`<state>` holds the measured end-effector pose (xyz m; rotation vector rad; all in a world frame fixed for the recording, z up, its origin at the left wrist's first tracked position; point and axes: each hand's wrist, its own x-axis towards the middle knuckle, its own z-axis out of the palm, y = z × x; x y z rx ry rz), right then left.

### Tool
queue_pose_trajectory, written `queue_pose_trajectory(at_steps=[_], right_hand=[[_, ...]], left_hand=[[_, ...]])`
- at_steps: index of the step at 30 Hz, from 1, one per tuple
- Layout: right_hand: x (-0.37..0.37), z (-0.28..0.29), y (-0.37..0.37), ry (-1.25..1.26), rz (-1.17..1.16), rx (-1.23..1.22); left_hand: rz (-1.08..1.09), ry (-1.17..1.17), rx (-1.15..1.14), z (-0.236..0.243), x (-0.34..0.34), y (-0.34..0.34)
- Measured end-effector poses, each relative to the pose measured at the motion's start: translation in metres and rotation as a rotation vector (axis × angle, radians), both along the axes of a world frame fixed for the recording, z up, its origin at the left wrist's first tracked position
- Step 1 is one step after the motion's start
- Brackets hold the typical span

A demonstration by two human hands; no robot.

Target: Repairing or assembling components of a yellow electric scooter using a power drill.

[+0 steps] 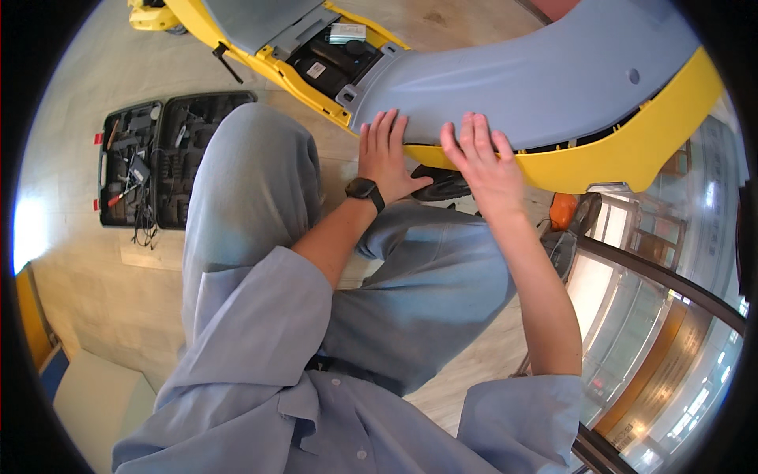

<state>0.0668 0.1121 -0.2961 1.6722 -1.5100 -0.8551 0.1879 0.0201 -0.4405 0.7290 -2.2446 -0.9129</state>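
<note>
A yellow scooter body (643, 162) crosses the top, with a long blue-grey panel (537, 79) on it and a dark gap along their seam. My left hand (387, 158) rests with outstretched fingers at the panel's lower edge, thumb out to the side. My right hand (483, 162) lies beside it, spread fingertips on the same edge. Neither holds anything. Left of the panel is a black recessed compartment (332, 67) with a silver box (347, 33). Part of a black wheel (438, 188) shows below the body.
An open black toolcase (178, 154) with tools and cables lies on the floor to the left. My bent knee (253, 154) stands between it and the scooter. An orange part (562, 212) and glass panels (655, 347) are at right, a pale cushioned block (103, 395) at lower left.
</note>
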Motion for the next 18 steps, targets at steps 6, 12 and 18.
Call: queue_pose_trajectory(at_steps=[6, 12, 18], right_hand=[[0.0, -0.006, 0.0, -0.002, -0.003, -0.029], [0.003, -0.009, -0.004, 0.003, -0.005, -0.034], [-0.001, -0.004, 0.001, 0.033, 0.017, -0.037]], left_hand=[[0.274, 0.033, 0.021, -0.009, -0.036, 0.025], [0.25, 0.032, -0.043, -0.024, -0.03, 0.007], [0.269, 0.027, -0.069, -0.02, -0.035, 0.013]])
